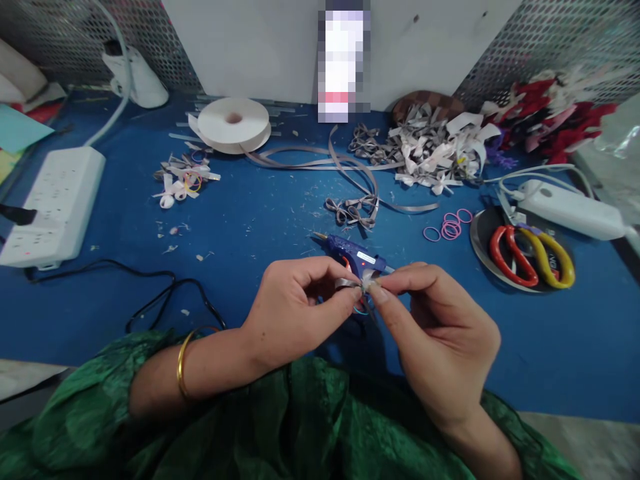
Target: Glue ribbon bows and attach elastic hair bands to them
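Left hand (295, 310): thumb and index pinching a small grey ribbon loop (345, 283). Right hand (445, 340): thumb and index pinching a whitish piece (369, 277) right beside it; fingertips of both hands almost meet. Can't tell if loop and piece are joined.

Work is held near center, in front of the blue glue gun (357, 255), nozzle pointing far-left. Gun sits just beyond the fingers, so far side is tight.

Blue table (280, 233): near edge shows left and right of the green clothing. Left: open blue stretch out to the black cord (170, 275), white power strip (60, 200) past it. Right: blue surface out to the scissors (500, 260), pink bands (451, 230) farther in. Far side: ribbon spool (210, 127) left, loose grey ribbon (350, 163) mid, bow pile (430, 153) right, white panel (260, 47) behind.
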The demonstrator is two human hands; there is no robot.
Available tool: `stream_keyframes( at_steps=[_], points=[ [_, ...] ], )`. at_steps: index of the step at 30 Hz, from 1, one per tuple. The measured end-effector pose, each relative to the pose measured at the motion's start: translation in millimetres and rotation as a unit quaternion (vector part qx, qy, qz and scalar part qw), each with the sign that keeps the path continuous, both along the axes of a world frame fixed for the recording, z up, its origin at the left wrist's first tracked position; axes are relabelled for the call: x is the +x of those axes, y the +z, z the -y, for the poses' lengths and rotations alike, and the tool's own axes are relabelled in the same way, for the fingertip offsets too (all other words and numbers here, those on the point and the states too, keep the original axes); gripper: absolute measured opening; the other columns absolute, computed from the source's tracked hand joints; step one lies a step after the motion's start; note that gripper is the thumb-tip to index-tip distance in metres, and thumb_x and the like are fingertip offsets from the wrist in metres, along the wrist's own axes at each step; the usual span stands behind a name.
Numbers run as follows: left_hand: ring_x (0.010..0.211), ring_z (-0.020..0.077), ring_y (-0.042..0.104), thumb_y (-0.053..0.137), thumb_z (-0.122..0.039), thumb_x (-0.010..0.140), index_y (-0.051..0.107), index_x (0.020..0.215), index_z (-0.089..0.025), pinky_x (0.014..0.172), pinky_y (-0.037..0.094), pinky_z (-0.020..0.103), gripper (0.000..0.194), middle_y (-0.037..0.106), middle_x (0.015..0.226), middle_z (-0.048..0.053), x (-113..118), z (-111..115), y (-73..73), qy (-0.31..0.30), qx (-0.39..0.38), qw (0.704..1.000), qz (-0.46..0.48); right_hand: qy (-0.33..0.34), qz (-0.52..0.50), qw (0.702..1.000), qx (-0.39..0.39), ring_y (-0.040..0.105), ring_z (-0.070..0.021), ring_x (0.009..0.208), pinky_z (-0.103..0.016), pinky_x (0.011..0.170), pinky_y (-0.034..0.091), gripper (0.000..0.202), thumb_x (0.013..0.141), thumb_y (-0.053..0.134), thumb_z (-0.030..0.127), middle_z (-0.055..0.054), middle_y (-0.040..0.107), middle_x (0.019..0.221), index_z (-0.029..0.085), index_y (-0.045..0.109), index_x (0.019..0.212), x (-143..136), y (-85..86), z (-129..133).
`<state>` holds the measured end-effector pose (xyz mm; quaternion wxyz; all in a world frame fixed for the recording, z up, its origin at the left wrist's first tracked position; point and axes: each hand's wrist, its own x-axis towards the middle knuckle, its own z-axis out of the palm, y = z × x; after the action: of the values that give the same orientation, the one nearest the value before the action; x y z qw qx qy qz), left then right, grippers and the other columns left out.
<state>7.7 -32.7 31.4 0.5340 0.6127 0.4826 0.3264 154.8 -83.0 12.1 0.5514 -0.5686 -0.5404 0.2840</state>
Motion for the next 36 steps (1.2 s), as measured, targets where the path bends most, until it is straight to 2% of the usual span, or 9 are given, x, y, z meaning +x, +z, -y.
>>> stream_keyframes(
  at_steps=[5,10,16,22,24,28,30,36],
  points=[
    [0.047,0.0070,0.057,0.068,-0.011,0.078,0.076,0.078,-0.013,0.046,0.044,0.016,0.009,0.073,0.062,0.000,0.1,-0.1,-1.6,0.006,0.011,1.000,-0.002,-0.008,-0.013,1.000,0.002,0.063,-0.0109,0.073,-0.023,0.067,0.053,0.012,0.082,0.071,0.009,0.003,0.067,0.077,0.020,0.068,0.083,2.5,-1.8,-0.7],
    [0.047,0.0074,0.058,0.069,-0.012,0.078,0.077,0.079,-0.013,0.047,0.046,0.017,0.008,0.073,0.063,0.000,0.2,-1.5,-1.1,0.013,-0.006,1.000,0.003,-0.053,-0.021,0.998,0.041,0.063,-0.0114,0.074,-0.023,0.065,0.051,0.015,0.082,0.071,0.007,0.003,0.067,0.078,0.021,0.069,0.086,2.4,-3.5,-0.8],
    [0.047,0.0069,0.056,0.069,-0.011,0.078,0.079,0.080,-0.013,0.046,0.044,0.016,0.011,0.071,0.059,-0.001,-0.2,-1.3,0.7,0.009,0.018,1.000,-0.020,-0.025,0.075,0.995,0.067,0.061,-0.0132,0.072,-0.030,0.067,0.048,0.018,0.079,0.071,0.005,0.002,0.067,0.079,0.019,0.068,0.089,0.9,-3.4,-0.2],
    [0.047,0.0070,0.055,0.069,-0.012,0.078,0.079,0.080,-0.012,0.046,0.043,0.016,0.010,0.069,0.057,-0.001,-0.1,-1.3,-2.9,0.006,0.008,1.000,-0.008,-0.004,0.188,0.977,0.105,0.063,-0.0148,0.073,-0.033,0.071,0.049,0.022,0.077,0.072,0.003,0.001,0.068,0.077,0.020,0.068,0.091,4.6,-3.9,-0.5],
    [0.047,0.0076,0.055,0.069,-0.014,0.078,0.079,0.080,-0.013,0.046,0.043,0.017,0.010,0.069,0.057,-0.001,-1.0,-1.2,-3.3,0.008,-0.001,1.000,-0.002,-0.007,0.167,0.981,0.099,0.063,-0.0149,0.073,-0.032,0.069,0.049,0.021,0.077,0.072,0.004,0.001,0.068,0.076,0.020,0.068,0.090,4.2,-3.4,-0.9],
    [0.047,0.0078,0.057,0.070,-0.015,0.078,0.078,0.079,-0.013,0.046,0.045,0.017,0.008,0.071,0.062,0.000,-2.2,-1.3,-2.2,0.007,-0.015,1.000,0.016,-0.038,0.033,0.996,0.076,0.062,-0.0147,0.069,-0.030,0.061,0.049,0.016,0.080,0.070,0.007,0.001,0.067,0.075,0.022,0.069,0.086,1.7,-2.6,-2.3],
    [0.048,0.0073,0.057,0.070,-0.014,0.078,0.078,0.079,-0.012,0.047,0.046,0.016,0.008,0.072,0.063,0.001,-1.7,-1.7,-1.7,0.008,-0.018,0.999,0.027,-0.056,0.003,0.994,0.089,0.062,-0.0144,0.068,-0.029,0.059,0.049,0.015,0.080,0.070,0.007,0.001,0.066,0.075,0.022,0.069,0.085,0.6,-2.6,-2.8],
    [0.048,0.0067,0.055,0.070,-0.013,0.079,0.078,0.082,-0.011,0.046,0.042,0.016,0.009,0.070,0.059,0.000,-0.8,-1.7,-0.8,0.005,0.008,1.000,0.001,-0.040,0.070,0.993,0.088,0.061,-0.0137,0.069,-0.030,0.062,0.048,0.018,0.080,0.071,0.005,0.001,0.067,0.078,0.021,0.069,0.088,0.3,-4.6,-1.5]
  ],
)
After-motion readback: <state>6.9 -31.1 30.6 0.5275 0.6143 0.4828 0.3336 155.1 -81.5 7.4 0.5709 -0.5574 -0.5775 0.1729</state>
